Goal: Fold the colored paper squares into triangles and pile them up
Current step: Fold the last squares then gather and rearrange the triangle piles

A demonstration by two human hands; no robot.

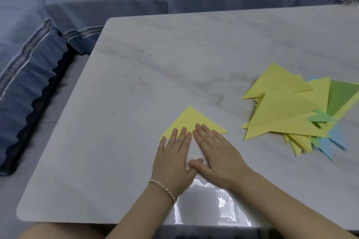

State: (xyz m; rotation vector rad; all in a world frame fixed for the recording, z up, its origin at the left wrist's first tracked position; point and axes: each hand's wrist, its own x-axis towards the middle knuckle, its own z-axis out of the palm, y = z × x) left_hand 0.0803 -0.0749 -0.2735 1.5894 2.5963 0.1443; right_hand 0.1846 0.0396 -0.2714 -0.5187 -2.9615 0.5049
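A: Triangle (191,120) lies near us on the table (136,83); our left hand (172,159) and right hand (219,153) press it, fingers straight and flat.
B: Farther right, well apart, we see the pile (287,110).

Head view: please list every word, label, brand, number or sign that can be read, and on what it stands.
No readable text anywhere.
Yellow triangle under the left hand and right hand: plain.
Pile of folded triangles: plain.
Sofa trim: a repeated woven motif, too blurred to read as letters.
Clear plastic on the table: only glare.
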